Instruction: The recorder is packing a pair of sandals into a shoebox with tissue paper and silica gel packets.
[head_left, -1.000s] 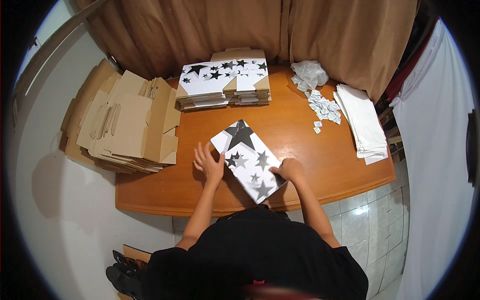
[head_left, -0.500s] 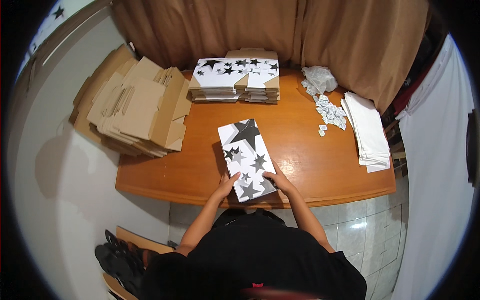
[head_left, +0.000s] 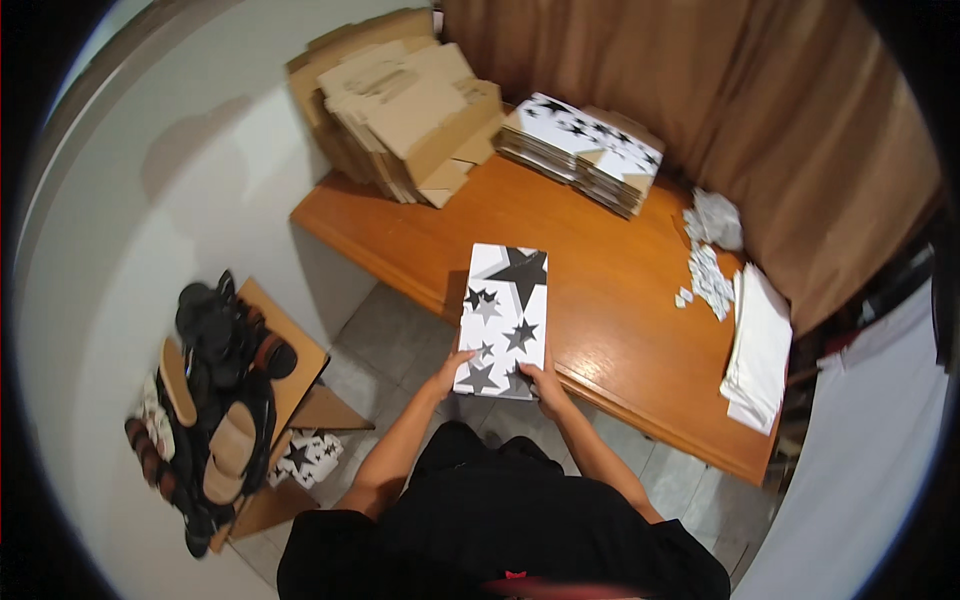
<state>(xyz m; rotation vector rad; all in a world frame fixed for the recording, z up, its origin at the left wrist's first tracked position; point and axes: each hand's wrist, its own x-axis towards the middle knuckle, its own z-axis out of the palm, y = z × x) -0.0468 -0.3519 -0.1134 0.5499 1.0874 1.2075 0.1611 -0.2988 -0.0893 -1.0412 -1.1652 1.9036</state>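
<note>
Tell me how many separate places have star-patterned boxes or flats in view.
3: one star-printed box held by both hands, left hand and right hand, at the table edge; a flat stack at the table's far side; one piece on the floor. Others may be hidden.

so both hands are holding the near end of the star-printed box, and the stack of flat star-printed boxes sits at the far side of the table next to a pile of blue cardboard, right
Not quite: the pile beside the stack of flat star-printed boxes is plain brown cardboard, not blue. The head view shows it. The rest holds: the left hand and right hand hold the near end of the star-printed box, and the stack sits at the far side of the table.
</note>
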